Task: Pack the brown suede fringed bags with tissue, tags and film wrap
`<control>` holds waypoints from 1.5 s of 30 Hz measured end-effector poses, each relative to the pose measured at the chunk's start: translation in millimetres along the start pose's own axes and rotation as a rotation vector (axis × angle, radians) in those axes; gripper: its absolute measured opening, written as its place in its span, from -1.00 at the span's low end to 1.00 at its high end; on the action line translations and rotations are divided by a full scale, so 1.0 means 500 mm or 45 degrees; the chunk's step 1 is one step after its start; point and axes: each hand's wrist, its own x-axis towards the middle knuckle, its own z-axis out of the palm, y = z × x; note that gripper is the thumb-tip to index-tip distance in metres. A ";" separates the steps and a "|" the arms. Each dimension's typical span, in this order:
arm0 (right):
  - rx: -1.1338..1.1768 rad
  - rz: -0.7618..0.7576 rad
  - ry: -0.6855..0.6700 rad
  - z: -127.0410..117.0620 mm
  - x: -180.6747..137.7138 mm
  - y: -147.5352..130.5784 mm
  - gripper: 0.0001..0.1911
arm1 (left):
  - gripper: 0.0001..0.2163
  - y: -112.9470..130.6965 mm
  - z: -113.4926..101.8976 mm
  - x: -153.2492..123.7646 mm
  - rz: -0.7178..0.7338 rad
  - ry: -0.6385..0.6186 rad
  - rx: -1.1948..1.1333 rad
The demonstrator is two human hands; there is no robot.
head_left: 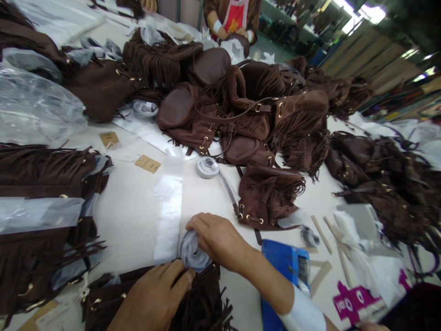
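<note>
A coiled strap wrapped in greyish plastic film stands at the top edge of a brown fringed bag right in front of me. My right hand closes over the coil from its upper right, fingers curled on its rim. From the lower left, my left hand lies over the bag, its bent fingers and thumb pressed against the coil's lower side. Part of the bag is hidden beneath my left hand. Just beyond, another wrapped strap coil runs to a brown bucket bag.
Many brown fringed bags are heaped across the table, with wrapped bags at left. A blue device sits by my right forearm. Tan hang tags, a plastic bag and wooden strips lie around. A co-worker stands opposite.
</note>
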 end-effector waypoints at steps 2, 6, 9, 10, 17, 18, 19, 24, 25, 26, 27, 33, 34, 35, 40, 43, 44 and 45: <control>0.031 -0.069 -0.066 0.008 0.013 -0.006 -0.63 | -0.66 0.002 -0.004 -0.003 0.016 0.066 0.035; -0.090 -0.200 -0.137 0.018 0.027 -0.009 -0.75 | -0.75 0.001 -0.013 -0.007 0.053 0.200 0.069; -0.063 -0.354 -0.219 0.010 0.037 -0.006 -0.79 | -0.78 -0.003 -0.012 -0.009 0.025 0.219 0.022; 0.026 -0.382 -0.262 0.004 0.041 -0.004 -0.77 | -0.78 -0.004 -0.010 -0.009 0.013 0.214 0.001; 0.831 -0.262 -0.700 -0.005 0.071 0.035 -0.69 | -0.81 -0.008 -0.006 -0.006 0.001 0.290 -0.049; 0.927 -0.245 -0.784 0.006 0.076 0.040 -0.69 | -0.81 -0.008 -0.007 -0.002 -0.001 0.330 -0.044; 1.002 -0.246 -0.874 0.018 0.082 0.043 -0.69 | -0.80 -0.008 -0.009 0.002 0.007 0.362 -0.038; 0.956 -0.358 -1.194 0.049 0.107 0.028 -0.61 | -0.76 -0.008 -0.014 0.021 0.046 0.447 -0.050; 0.873 -0.363 -1.189 0.043 0.107 0.022 -0.60 | -0.75 -0.009 -0.014 0.021 0.043 0.445 -0.050; 0.762 -0.359 -1.165 0.034 0.106 0.016 -0.59 | -0.74 -0.011 -0.012 0.020 0.038 0.434 -0.045; 0.631 -0.343 -1.113 0.022 0.102 0.011 -0.58 | -0.74 -0.013 -0.010 0.019 0.037 0.411 -0.041; 0.377 -0.205 -0.903 -0.026 0.061 0.015 -0.60 | -0.73 -0.018 -0.004 0.014 0.010 0.345 -0.048; 0.451 -0.234 -0.941 -0.022 0.059 0.020 -0.61 | -0.73 -0.017 -0.005 0.015 0.017 0.353 -0.051; 0.535 -0.272 -0.972 -0.015 0.059 0.026 -0.62 | -0.72 -0.016 -0.006 0.017 0.023 0.365 -0.055; 1.120 -0.292 -1.163 0.055 0.092 0.052 -0.74 | -0.70 -0.015 -0.019 0.026 0.066 0.400 -0.045; 1.444 -0.177 -1.395 0.104 0.118 0.064 -0.72 | -0.67 -0.020 -0.022 0.030 0.123 0.418 -0.045; 1.501 -0.139 -1.469 0.117 0.123 0.065 -0.71 | -0.67 -0.021 -0.021 0.030 0.131 0.423 -0.047; 1.526 -0.114 -1.524 0.126 0.126 0.065 -0.70 | -0.66 -0.022 -0.019 0.030 0.137 0.417 -0.048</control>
